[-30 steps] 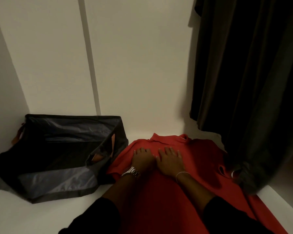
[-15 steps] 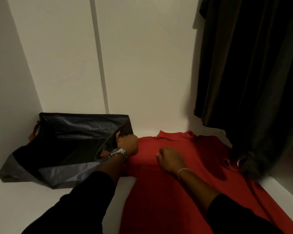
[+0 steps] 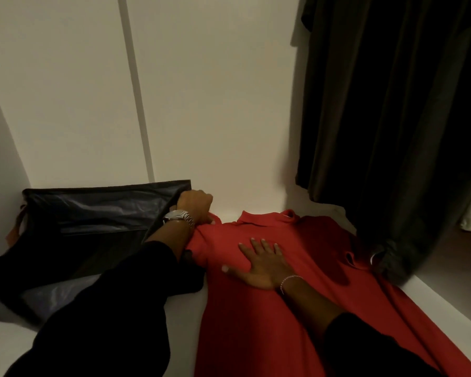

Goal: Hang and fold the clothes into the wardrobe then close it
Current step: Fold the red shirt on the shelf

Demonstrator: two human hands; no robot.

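A red collared shirt (image 3: 269, 308) lies flat on the white wardrobe shelf (image 3: 182, 336), collar toward the back wall. My right hand (image 3: 261, 263) rests flat on its chest with the fingers spread. My left hand (image 3: 195, 206), with a watch on the wrist, is curled round the right rim of a dark fabric bag (image 3: 87, 229), right beside the shirt's left shoulder. The shirt's left sleeve is partly hidden under my forearm.
Dark garments (image 3: 392, 118) hang at the right, and their lower ends touch the shirt's right sleeve. The bag fills the shelf's left corner against the side wall. White back panels (image 3: 201, 104) stand behind. The shelf's right edge (image 3: 446, 303) drops off.
My left hand left the shirt's chest, went to the bag's right rim and gripped it. My right hand spread flat on the shirt. The view shifted closer.
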